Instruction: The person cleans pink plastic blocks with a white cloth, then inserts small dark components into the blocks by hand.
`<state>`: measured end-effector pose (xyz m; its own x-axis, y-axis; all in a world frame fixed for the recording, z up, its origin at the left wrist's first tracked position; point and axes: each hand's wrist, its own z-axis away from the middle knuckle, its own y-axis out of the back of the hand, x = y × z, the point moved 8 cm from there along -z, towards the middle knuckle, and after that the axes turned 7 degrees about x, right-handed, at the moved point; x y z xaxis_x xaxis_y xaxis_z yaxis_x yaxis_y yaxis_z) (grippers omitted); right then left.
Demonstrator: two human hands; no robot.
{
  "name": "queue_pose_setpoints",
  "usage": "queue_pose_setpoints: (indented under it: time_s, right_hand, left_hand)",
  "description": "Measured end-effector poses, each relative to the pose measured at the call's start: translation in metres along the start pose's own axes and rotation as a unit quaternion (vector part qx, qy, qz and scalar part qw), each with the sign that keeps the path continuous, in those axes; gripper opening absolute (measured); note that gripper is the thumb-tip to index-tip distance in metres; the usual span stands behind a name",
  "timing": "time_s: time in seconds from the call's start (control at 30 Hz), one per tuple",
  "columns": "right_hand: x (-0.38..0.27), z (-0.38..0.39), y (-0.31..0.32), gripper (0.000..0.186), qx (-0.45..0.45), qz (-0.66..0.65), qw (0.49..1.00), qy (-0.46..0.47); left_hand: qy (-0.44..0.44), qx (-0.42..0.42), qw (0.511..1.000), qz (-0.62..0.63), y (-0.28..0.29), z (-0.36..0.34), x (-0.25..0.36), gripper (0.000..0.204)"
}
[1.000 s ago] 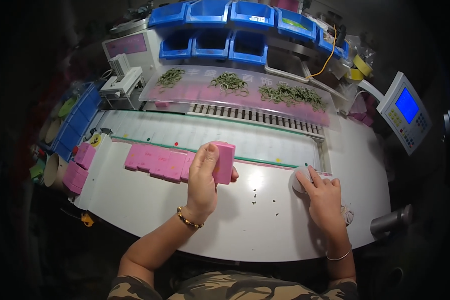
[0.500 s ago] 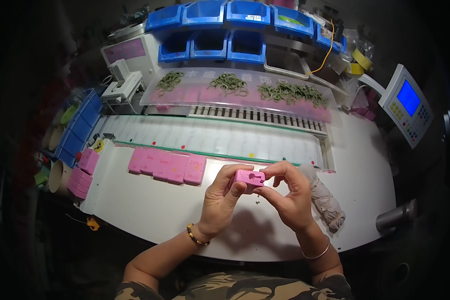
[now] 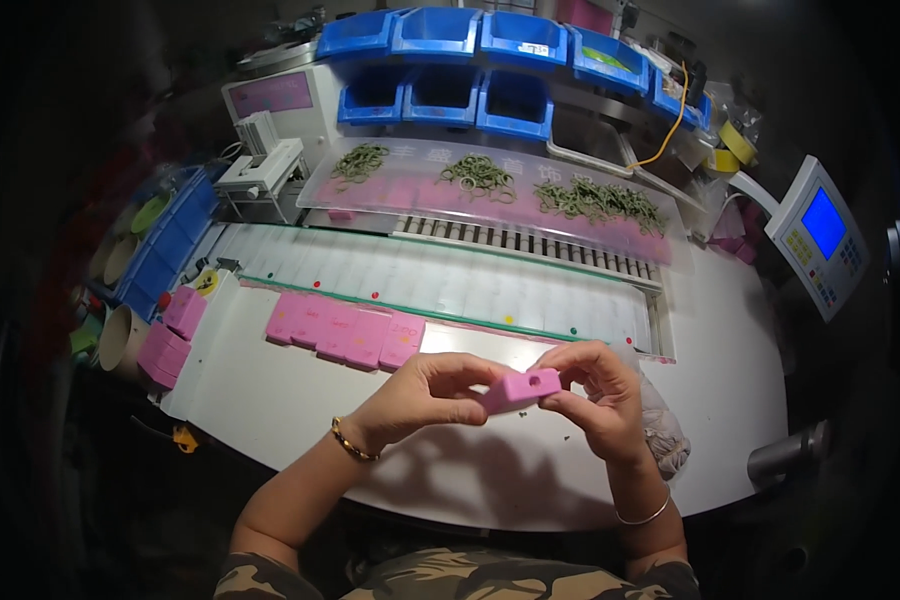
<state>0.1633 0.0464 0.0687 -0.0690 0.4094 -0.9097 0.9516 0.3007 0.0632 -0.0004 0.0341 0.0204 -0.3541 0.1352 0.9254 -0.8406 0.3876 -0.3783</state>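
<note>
Both hands hold one pink rubber mould (image 3: 512,393) above the white table, with a dark round hole in the end facing me. My left hand (image 3: 422,398) pinches its left end between thumb and fingers. At the right end, the thumb and fingers of my right hand (image 3: 606,398) grip it by the hole. A few tiny bits lie on the table below. To the left of my hands, several more pink moulds (image 3: 342,330) lie side by side in a row, with red marks on them.
Beyond the hands runs a long pale tray (image 3: 440,285) with a green edge. Green ring-shaped pieces (image 3: 595,200) lie in heaps on a translucent sheet. Blue bins (image 3: 435,35) stand behind. On the right are a cloth bundle (image 3: 665,440), a metal cylinder (image 3: 785,455) and a control panel (image 3: 820,235).
The mould has turned and moved slightly right and down; its end now shows a round hole instead of a keyhole-like cut-out. My left hand has shifted to its left end. The whole view has shifted slightly.
</note>
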Motion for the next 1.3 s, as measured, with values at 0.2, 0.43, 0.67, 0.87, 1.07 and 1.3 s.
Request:
queue_pose_setpoints:
  time_s: [0.2, 0.43, 0.67, 0.87, 1.07, 1.3]
  right_hand:
    - [0.015, -0.01, -0.026, 0.027, -0.052, -0.171, 0.97, -0.164]
    - [0.07, -0.028, -0.04, 0.064, -0.059, 0.07, 0.979, -0.185]
    - [0.087, -0.035, -0.099, 0.079, -0.146, 0.269, 0.952, -0.004]
    - [0.1, -0.047, -0.14, 0.089, -0.14, 0.364, 0.919, 0.056]
    - [0.094, -0.047, -0.111, 0.084, -0.119, 0.31, 0.941, 0.072]
    - [0.018, -0.037, -0.035, 0.083, 0.002, 0.256, 0.961, 0.106]
  left_hand:
    - [0.044, -0.052, 0.997, 0.04, -0.004, 0.006, 0.013, 0.047]
    - [-0.029, 0.249, 0.902, -0.352, 0.131, -0.009, 0.044, 0.044]
    - [-0.105, 0.426, 0.657, -0.613, 0.252, 0.002, 0.078, 0.041]
    - [-0.123, 0.43, 0.645, -0.62, 0.248, -0.013, 0.081, 0.041]
    - [-0.234, 0.42, 0.476, -0.736, 0.186, -0.015, 0.092, 0.042]
    - [0.088, 0.059, 0.994, 0.005, 0.059, -0.049, -0.009, 0.048]
